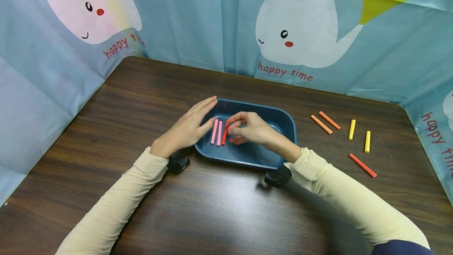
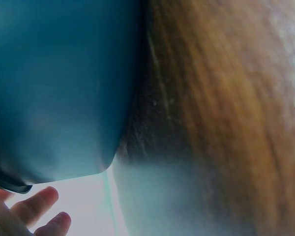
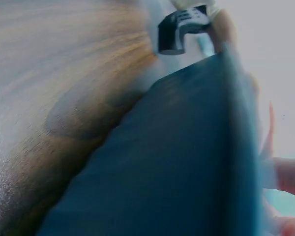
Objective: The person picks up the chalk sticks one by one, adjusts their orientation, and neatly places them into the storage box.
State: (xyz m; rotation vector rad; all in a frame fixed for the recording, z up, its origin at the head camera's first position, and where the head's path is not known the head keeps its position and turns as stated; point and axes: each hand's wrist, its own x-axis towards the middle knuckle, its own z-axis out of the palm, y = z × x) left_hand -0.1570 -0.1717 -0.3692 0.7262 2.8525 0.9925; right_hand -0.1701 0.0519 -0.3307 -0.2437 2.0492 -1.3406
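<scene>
Red stick (image 1: 224, 138) in the blue basin (image 1: 244, 156), beside two pink sticks (image 1: 219, 133)! My right hand (image 1: 253, 129) curls at it, pinching or released, I can't tell; my left hand (image 1: 185, 128), unclenched, is at the rim. Best to align it parallel, gently.

Dark wood-grain table (image 1: 212, 207), blue bin (image 1: 255, 154), two orange sticks (image 1: 321, 124), two yellow sticks (image 1: 368, 141), one red stick (image 1: 362, 165)

Slim red stick (image 1: 224, 136) beside two parallel pink sticks (image 1: 219, 133) inside a blue tray (image 1: 253, 154)
</scene>
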